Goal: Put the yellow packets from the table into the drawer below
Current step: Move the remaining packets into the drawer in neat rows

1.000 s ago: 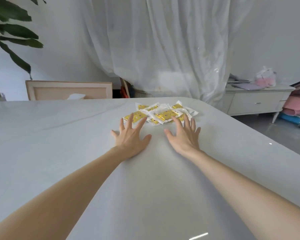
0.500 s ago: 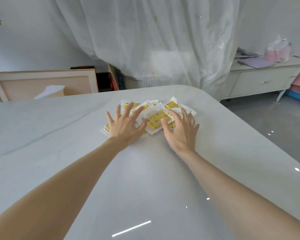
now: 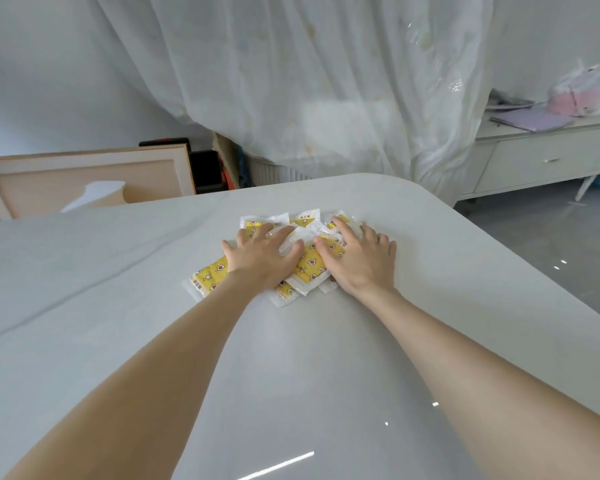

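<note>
Pressing both palms onto the packets [image 3: 310, 268], I see the pile lying on the table [image 3: 118, 271], toward its far edge. My left hand [image 3: 261, 259] lies palm-down over the left part of the pile, fingers spread and nearly straight, gripping nothing. My right hand [image 3: 361, 263] lies flat on the right part, fingers likewise stretched, with its thumb close to the left thumb. The packets overlap one another; yellow ends stick out beside my left wrist. A curtain [image 3: 326, 81] hangs beyond the table.
</note>
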The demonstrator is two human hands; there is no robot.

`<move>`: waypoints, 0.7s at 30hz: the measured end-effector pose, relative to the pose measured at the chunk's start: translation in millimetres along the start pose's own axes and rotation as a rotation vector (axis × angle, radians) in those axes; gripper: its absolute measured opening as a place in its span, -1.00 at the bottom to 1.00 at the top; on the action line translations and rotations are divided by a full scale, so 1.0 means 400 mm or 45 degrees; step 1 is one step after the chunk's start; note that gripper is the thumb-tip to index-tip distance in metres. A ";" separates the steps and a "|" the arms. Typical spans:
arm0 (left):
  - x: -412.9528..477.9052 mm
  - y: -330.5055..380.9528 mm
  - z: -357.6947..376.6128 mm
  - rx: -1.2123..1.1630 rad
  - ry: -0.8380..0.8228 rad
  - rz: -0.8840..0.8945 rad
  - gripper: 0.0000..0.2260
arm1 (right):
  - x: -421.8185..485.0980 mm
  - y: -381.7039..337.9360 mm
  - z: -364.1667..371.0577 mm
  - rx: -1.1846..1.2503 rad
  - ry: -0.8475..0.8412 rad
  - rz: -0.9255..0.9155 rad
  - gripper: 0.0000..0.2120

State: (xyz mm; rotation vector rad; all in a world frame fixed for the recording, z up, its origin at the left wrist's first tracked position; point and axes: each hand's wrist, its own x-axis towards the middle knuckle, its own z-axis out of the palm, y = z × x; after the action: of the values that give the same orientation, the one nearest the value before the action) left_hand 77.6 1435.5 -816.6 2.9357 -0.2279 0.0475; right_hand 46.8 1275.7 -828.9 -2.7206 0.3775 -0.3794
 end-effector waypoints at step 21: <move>-0.425 -0.192 -0.066 -0.055 0.040 -0.009 -0.59 | -0.405 -0.128 -0.046 0.152 -0.198 -0.336 -0.49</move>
State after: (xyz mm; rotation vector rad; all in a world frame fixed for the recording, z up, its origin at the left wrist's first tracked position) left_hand -78.8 1540.5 -813.5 2.8904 -0.2113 0.0862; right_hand -98.4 1365.5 -826.4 -2.6635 -0.0467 -0.2476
